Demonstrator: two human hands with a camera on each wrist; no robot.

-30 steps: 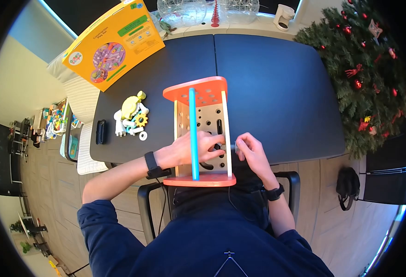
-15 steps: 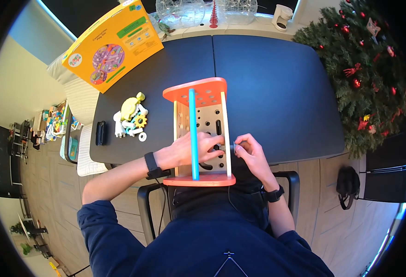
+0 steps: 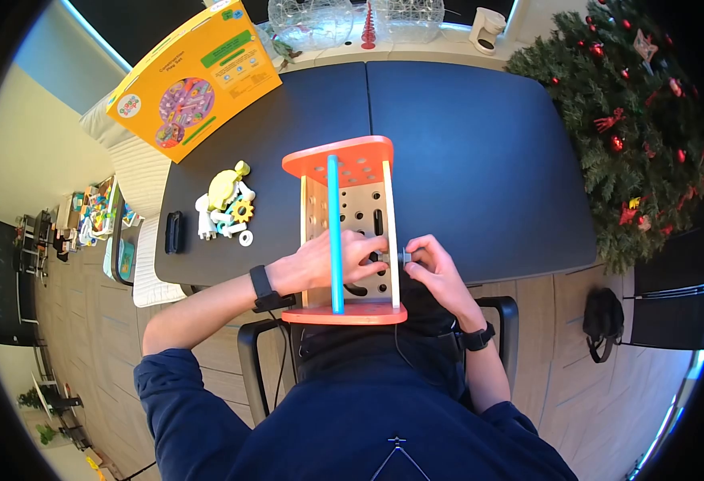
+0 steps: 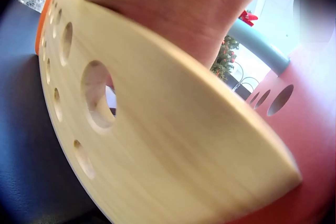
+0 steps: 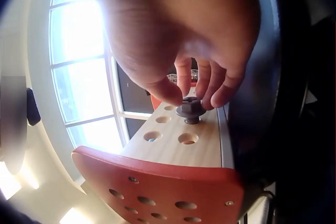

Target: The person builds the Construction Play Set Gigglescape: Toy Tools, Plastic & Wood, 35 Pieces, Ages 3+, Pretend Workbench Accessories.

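A wooden toy toolbox [image 3: 357, 314] with orange-red ends and a blue bar handle [image 3: 335, 232] stands at the table's near edge. My left hand [image 3: 332, 258] reaches under the handle into the box. Its fingertips pinch a small grey piece [image 3: 383, 257] against the inside of the right wooden panel [image 3: 393, 208]. Outside that panel, my right hand [image 3: 438, 271] pinches the head of a grey toy bolt [image 5: 190, 108] between thumb and fingers. The bolt's collar stands a little off the panel, its shank at a hole. In the left wrist view the left fingers are hidden behind the wooden side [image 4: 157, 124].
Several plastic toy parts [image 3: 227, 204], yellow, white and teal, lie in a pile left of the box. A black case [image 3: 175, 232] sits beside them. The yellow toy box [image 3: 199, 80] stands at the table's back left. A decorated Christmas tree [image 3: 616, 120] is at the right.
My right fingers closed in on the bolt head, then shifted their hold around it. The left hand and the toolbox have stayed in place.
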